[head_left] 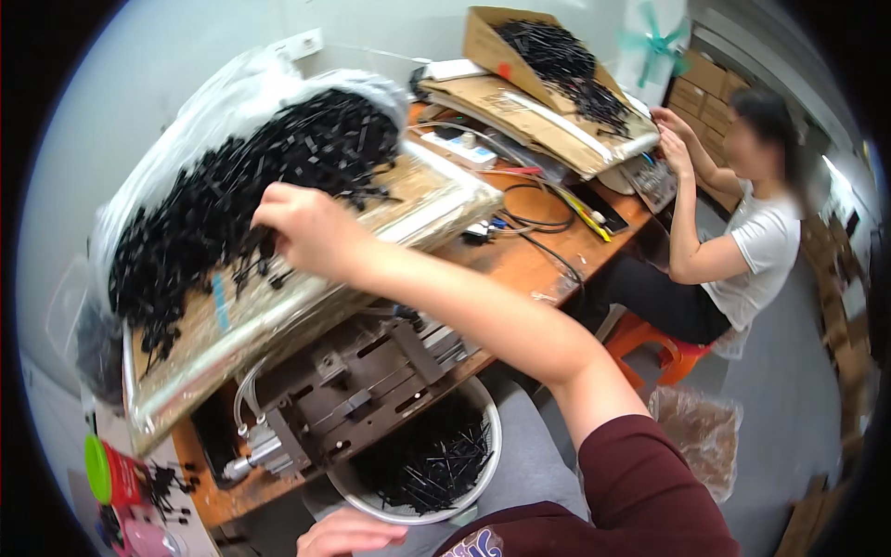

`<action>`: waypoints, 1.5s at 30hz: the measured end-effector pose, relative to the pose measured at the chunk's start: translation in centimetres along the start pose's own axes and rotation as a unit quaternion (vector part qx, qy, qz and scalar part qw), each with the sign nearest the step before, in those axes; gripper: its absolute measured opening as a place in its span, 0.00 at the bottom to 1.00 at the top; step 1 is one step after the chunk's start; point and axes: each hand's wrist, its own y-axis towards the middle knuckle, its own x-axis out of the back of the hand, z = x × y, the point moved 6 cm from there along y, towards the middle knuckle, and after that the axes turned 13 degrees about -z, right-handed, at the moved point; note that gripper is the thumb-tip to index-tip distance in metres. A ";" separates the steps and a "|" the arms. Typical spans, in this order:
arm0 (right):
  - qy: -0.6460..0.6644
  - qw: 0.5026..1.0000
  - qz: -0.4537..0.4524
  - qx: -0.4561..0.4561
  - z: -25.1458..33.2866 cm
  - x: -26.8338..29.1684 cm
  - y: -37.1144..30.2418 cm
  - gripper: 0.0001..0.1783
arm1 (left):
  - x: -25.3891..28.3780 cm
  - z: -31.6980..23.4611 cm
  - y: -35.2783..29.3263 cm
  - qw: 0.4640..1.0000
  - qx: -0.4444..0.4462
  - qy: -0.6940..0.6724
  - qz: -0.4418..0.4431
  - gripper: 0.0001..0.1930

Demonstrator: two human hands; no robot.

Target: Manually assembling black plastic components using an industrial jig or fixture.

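Note:
My right hand (pixel 306 230) reaches across to a tilted, cardboard-lined tray (pixel 408 200) with a pale padded rim. Its fingers are closed on small black plastic parts (pixel 255 243) at the near edge of a large heap (pixel 269 158). How many pieces they grip is hidden. Down at the lower edge, my left hand (pixel 351 532) shows only partly, fingers stretched out and holding nothing I can see. It is close to the rim of a round white basket (pixel 496 436) on my lap, which contains thin black pieces (pixel 432 473).
A metal fixture (pixel 357 381) with a pneumatic cylinder (pixel 260 450) stands between tray and basket. Cables (pixel 534 223) and a power strip (pixel 459 148) lie on the wooden bench. At right, a co-worker (pixel 742 213) sits by another cardboard tray (pixel 548 65). A red-and-green tub (pixel 111 469) is at lower left.

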 end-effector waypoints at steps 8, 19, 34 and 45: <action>0.159 0.965 -0.126 -0.169 5.9 6.7 -4.7 0.15 | -7.0 -1.9 3.2 0.963 0.026 0.117 0.240 0.21; 0.388 0.779 -0.099 -0.482 10.3 11.0 -17.3 0.06 | -3.5 1.2 2.8 0.859 -0.095 0.490 -0.116 0.39; 0.264 0.776 -0.138 -0.557 11.4 12.0 -20.8 0.04 | -3.3 1.8 1.5 0.960 0.050 0.276 -0.005 0.17; 0.156 0.869 -0.157 -0.443 12.8 13.0 -20.3 0.08 | -1.7 7.0 2.0 0.823 -0.052 0.562 -0.064 0.14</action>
